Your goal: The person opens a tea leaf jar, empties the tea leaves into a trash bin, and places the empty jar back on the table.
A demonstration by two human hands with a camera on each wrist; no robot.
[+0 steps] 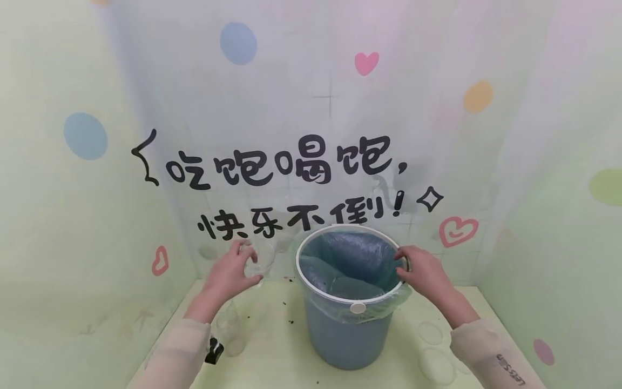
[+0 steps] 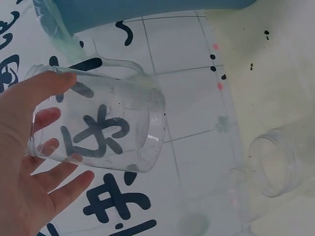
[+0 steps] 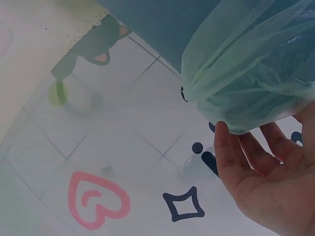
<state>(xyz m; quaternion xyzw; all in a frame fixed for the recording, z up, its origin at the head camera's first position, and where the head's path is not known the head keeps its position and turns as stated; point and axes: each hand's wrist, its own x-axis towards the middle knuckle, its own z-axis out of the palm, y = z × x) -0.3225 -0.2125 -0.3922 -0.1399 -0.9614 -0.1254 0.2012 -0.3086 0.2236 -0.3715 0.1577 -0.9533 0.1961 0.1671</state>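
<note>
My left hand point(image 1: 230, 278) grips a clear, see-through jar point(image 2: 106, 120) near its mouth end, left of the bin. In the left wrist view the jar lies tilted on its side, with small dark specks on its wall. A blue trash can point(image 1: 347, 337) with a white rim stands upright on the table, lined with a thin greenish plastic bag point(image 3: 246, 73). At the can's right rim, my right hand point(image 1: 425, 270) holds the edge, its fingers outside over the liner. Its thumb is mostly hidden in the right wrist view.
A second clear jar point(image 2: 273, 164) is on the pale table point(image 1: 267, 346), beside a small black object point(image 1: 214, 351). Clear round lids point(image 1: 436, 365) lie right of the can. Dark specks dot the tabletop. Printed walls enclose the back and sides.
</note>
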